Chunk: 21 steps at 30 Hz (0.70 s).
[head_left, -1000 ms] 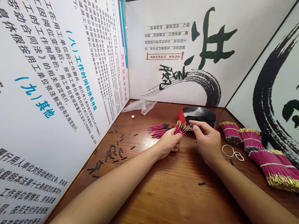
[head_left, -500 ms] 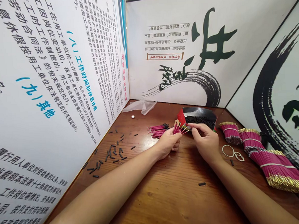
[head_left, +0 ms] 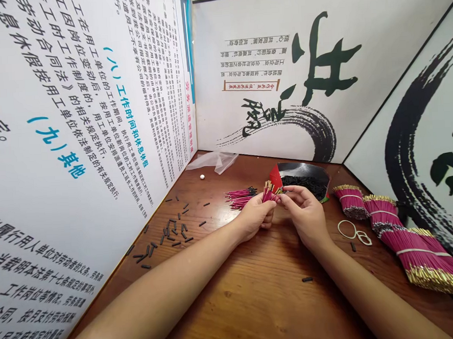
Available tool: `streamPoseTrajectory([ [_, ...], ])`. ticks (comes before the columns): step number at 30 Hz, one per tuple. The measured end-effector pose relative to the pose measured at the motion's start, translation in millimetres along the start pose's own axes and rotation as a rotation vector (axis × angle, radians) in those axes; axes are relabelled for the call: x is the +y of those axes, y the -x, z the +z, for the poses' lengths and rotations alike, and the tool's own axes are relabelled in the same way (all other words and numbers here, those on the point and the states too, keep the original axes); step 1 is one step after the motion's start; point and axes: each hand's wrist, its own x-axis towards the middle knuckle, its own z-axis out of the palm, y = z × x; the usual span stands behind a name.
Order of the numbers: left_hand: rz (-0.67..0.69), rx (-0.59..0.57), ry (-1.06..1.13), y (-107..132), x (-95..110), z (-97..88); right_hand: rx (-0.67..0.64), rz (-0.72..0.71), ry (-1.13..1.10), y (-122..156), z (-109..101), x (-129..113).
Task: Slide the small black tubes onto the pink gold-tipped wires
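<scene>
My left hand (head_left: 255, 218) is closed round a bunch of magenta wires (head_left: 267, 192) with gold terminals pointing up and away. My right hand (head_left: 306, 217) is at the right side of this bunch, thumb and forefinger pinched together by the wire ends. What lies between those fingertips is too small to make out. Just behind the right hand stands a red and black box (head_left: 275, 178) holding many short black sleeves (head_left: 307, 183). Left of the bunch, a pile of magenta wires with black ends (head_left: 239, 198) lies on the table.
Loose black sleeves (head_left: 171, 231) are scattered on the wooden table (head_left: 234, 297) at left. Banded bundles of magenta wires (head_left: 427, 254) lie at right beside pale rubber bands (head_left: 347, 228). A clear plastic bag (head_left: 220, 162) lies at the back. Printed panels (head_left: 255, 14) enclose the table.
My right hand has moved slightly left, its fingertips now against the bunch, where a wire end stood out between the hands before. The left hand stays in place.
</scene>
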Motion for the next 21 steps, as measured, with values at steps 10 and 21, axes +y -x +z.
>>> streamPoseTrajectory([
  [10,-0.005,0.008,0.012,-0.6,-0.9,-0.6,0.001,-0.05,0.055,1.9,1.8,1.2],
  [21,-0.015,0.002,0.043,-2.9,-0.9,-1.4,0.124,-0.069,0.161,-13.8,-18.6,-5.1],
])
